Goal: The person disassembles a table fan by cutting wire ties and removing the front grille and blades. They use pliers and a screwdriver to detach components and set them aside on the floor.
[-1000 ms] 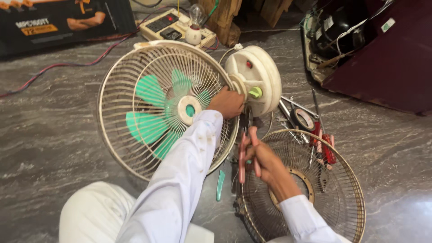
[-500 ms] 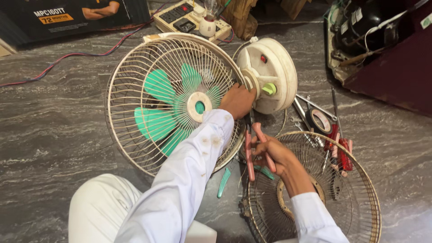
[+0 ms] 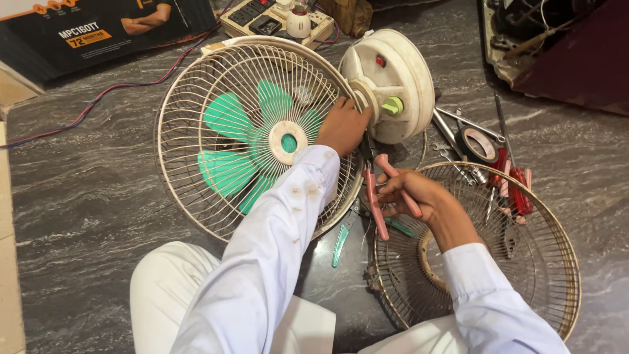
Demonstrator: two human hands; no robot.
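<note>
Left hand: the left hand is reaching forward with the arm stretched out in a white sleeve, wrist slightly bent, fingers curled against the rim of the fan guard right where it is meeting the motor housing; it is pressing there, and whether it is pinching anything small cannot be told.
Right hand: the right hand is lying lower, at about 4 o'clock from the left hand, forearm coming in from the lower right, fingers closed around the pink-handled pliers.
Pliers: the two pink handles are spreading apart toward the person, the dark nose pointing up to 12 o'clock, toward the gap just below the left hand; the tip is hidden behind the guard rim.
Fan: the fan is lying on its back on the dark marble floor, the cream wire guard facing up with the green blades showing through it; the round housing with its green knob is sitting at 2 o'clock of the guard.
Loose guard: a second wire guard is lying flat under the right forearm, at 4 o'clock from the fan.
Tools: red-handled screwdrivers, a roll of black tape and spanners are lying at 3 o'clock of the right hand; a green blade-like piece is lying between the two guards.
Background: a power strip is sitting at 12 o'clock.
</note>
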